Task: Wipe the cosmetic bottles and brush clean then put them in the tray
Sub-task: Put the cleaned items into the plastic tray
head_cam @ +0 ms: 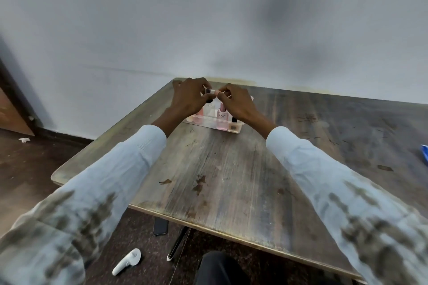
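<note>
Woodgrain, worn and stained, covers the worktop [220, 176], which meets a pale grey wall beyond the hands. Dark speckled floor lies below its near edge, with a white handheld device [127, 261] and a dark phone [160, 227] on it.

Just under both hands sits a clear plastic tray [236, 127]. In it stand a pink bottle [221, 118] lettered "DGZ", a paler pink bottle [198, 116] under the left hand, and a small clear one between them; a black item shows below the right hand.

Above the tray, the left hand [188, 97] grips a small dark-capped bottle [208, 93], while the right hand [238, 103] pinches a white wipe [222, 93] against it.

A blue object [425, 152] lies far right of the right hand.
</note>
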